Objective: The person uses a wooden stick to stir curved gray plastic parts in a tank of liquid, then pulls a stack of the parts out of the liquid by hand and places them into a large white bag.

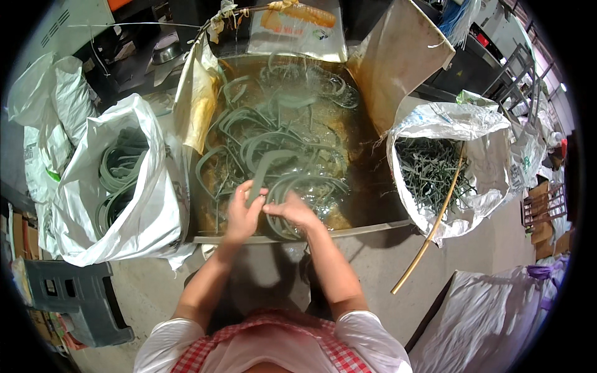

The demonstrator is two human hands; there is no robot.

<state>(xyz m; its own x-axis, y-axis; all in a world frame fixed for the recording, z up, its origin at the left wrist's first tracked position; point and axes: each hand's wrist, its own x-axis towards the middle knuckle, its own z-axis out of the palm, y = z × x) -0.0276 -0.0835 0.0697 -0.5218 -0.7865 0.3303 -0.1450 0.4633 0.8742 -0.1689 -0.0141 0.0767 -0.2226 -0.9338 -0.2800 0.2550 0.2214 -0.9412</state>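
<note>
Over the near edge of a water-filled tub (pixel 367 229), both my hands are at a grey-green curved strip (pixel 268 166). My left hand (pixel 243 213) is closed round the strip's near end, which loops up and away to the right. Close beside it, my right hand (pixel 295 212) has its fingers bent round more grey-green strips (pixel 280 230), with its fingertips partly hidden. Several similar looped strips (pixel 273 140) lie tangled in the brownish water. Splashing water (pixel 311 78) falls at the tub's far end.
On the left, a white woven sack (pixel 78 205) holds coiled strips (pixel 121 168). To the right stands another sack (pixel 485 186) with short dark scraps (pixel 429 174) and a thin stick (pixel 435 227). A grey plastic stool (pixel 81 298) is at lower left. Boards (pixel 404 56) flank the tub.
</note>
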